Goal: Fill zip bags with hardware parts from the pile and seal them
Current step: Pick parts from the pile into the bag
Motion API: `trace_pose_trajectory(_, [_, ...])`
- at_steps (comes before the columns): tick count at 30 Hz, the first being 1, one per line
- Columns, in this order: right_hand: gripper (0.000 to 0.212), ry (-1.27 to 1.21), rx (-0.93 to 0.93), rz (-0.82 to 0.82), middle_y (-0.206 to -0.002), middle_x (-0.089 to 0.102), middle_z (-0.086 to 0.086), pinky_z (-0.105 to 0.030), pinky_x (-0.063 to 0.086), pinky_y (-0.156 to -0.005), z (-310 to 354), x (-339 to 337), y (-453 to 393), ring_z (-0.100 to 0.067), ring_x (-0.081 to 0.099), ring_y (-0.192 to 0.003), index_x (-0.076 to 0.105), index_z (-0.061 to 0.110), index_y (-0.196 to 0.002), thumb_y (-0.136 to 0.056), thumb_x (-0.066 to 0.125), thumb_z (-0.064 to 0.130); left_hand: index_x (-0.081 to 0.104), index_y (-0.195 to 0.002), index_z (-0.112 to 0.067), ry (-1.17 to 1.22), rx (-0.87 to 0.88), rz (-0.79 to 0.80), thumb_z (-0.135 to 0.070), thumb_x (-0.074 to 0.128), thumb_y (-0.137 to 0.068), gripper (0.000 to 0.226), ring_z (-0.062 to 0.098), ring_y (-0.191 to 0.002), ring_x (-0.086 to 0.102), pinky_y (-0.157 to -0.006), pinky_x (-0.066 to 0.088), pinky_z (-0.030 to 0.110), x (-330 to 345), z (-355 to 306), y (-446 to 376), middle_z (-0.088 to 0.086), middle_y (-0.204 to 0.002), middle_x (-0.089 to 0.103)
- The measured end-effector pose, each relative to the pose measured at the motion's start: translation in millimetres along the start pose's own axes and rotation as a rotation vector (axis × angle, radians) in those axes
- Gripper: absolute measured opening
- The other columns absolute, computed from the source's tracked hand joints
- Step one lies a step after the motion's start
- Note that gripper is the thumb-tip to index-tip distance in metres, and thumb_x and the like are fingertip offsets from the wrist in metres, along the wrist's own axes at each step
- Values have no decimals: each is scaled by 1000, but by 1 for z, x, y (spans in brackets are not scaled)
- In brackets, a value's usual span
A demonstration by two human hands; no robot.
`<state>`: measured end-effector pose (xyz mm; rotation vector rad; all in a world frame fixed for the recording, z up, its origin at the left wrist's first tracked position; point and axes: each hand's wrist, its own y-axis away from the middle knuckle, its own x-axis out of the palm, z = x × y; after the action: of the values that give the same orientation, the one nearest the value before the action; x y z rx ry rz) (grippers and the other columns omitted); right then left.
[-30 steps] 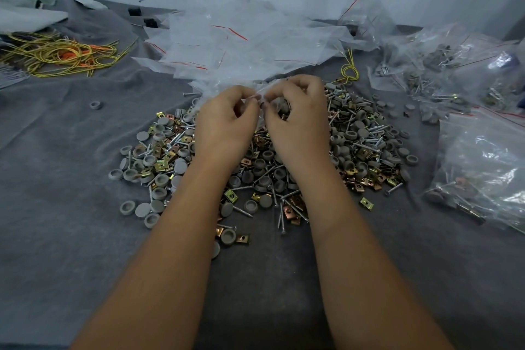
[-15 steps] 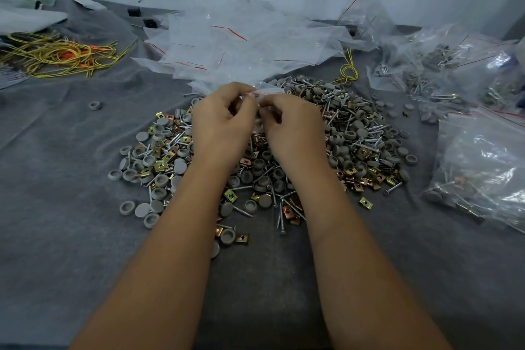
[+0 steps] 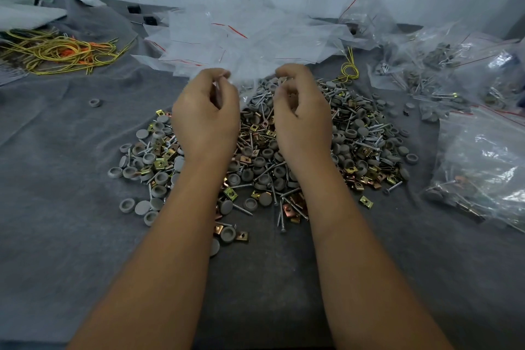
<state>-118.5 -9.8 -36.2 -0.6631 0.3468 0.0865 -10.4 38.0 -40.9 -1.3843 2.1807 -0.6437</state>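
A pile of hardware parts [image 3: 358,148], grey caps, screws and brass clips, spreads over the grey cloth. Above its far side, my left hand [image 3: 206,116] pinches the edge of a clear zip bag [image 3: 247,88] between thumb and fingertips. My right hand [image 3: 301,113] hovers a short way to the right with its fingers curled; whether it still holds the bag's other edge is unclear. The bag hangs between the two hands and is hard to tell from the empty bags behind it.
A heap of empty zip bags [image 3: 241,40] lies behind the pile. Filled bags [image 3: 483,162] sit at the right, more at the far right [image 3: 443,62]. Yellow and orange wire ties [image 3: 56,51] lie far left. A lone grey cap [image 3: 94,102] sits left.
My hands were touching at the bag's top edge; now they have drawn apart sideways, the left hand keeping the bag's edge.
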Motion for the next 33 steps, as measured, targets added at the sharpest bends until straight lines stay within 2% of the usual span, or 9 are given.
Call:
trace_pose_trajectory(2, [24, 71, 31, 41, -101, 63, 6, -25, 45, -63, -2, -1, -1, -6, 56, -77, 60, 24, -114, -94, 50, 14, 73, -103, -14, -22, 88, -82, -24, 49, -92, 28, 4, -63, 47, -61, 38, 23, -4, -3, 0, -14, -68, 54])
trace_pose_trajectory(4, [26, 171, 54, 115, -109, 64, 4, -28, 48, -72, -4, -1, -1, -10, 58, -88, 64, 22, -113, -94, 50, 12, 73, -106, -12, -74, 143, -64, -25, 48, -92, 31, 6, -67, 48, -63, 38, 24, -4, -4, 1, -10, -74, 55])
trace_pose_trajectory(10, [29, 481, 42, 335, -102, 68, -5, -42, 50, -87, -4, -3, -1, -29, 57, -100, 72, 18, -105, -86, 50, 13, 72, -102, -20, -210, -38, 235, -29, 48, -92, 28, 12, -54, 45, -53, 32, 27, 4, 6, -1, -10, -55, 47])
trace_pose_trajectory(16, [29, 429, 67, 361, -73, 57, 5, -40, 48, -83, 1, -5, 0, -21, 52, -80, 74, 24, -96, -81, 52, 14, 70, -82, -25, -42, -275, 231, -24, 54, -90, 17, 6, -41, 36, -49, 29, 26, 5, 11, -5, -8, -46, 46])
trace_pose_trajectory(20, [37, 479, 29, 464, -93, 65, 2, -41, 42, -92, 3, -4, 0, -24, 54, -96, 72, 27, -104, -77, 51, 12, 70, -84, -20, 6, -317, 218, -23, 53, -90, 18, 4, -36, 32, -48, 26, 25, 4, 11, -6, -12, -39, 44])
trace_pose_trajectory(23, [31, 371, 69, 406, -76, 60, 4, -40, 44, -89, 4, -7, 0, -22, 54, -78, 72, 19, -88, -73, 46, 8, 71, -84, -17, 12, -330, 220, -24, 54, -91, 20, 4, -37, 31, -49, 27, 26, 5, 11, -6, -13, -39, 44])
trace_pose_trajectory(26, [29, 250, 140, 410, -61, 55, 2, -35, 37, -84, 4, -12, 0, -18, 49, -65, 65, 16, -75, -64, 38, 15, 69, -80, -22, 17, -338, 232, -25, 54, -91, 19, 5, -37, 32, -49, 27, 25, 4, 11, -5, -14, -39, 44])
trace_pose_trajectory(29, [26, 350, 113, 597, -75, 56, 4, -36, 27, -84, 4, -11, -4, -20, 45, -80, 65, 22, -78, -66, 42, 19, 68, -79, -23, 8, -340, 242, -25, 54, -91, 18, 5, -37, 33, -48, 26, 26, 5, 11, -5, -16, -39, 44])
trace_pose_trajectory(33, [17, 538, 38, 821, -83, 39, 12, -35, 16, -83, 0, -9, -7, -17, 28, -95, 59, 34, -88, -77, 52, 23, 70, -85, -16, 4, -346, 242, -24, 55, -91, 19, 4, -36, 34, -48, 27, 27, 5, 11, -6, -15, -39, 45])
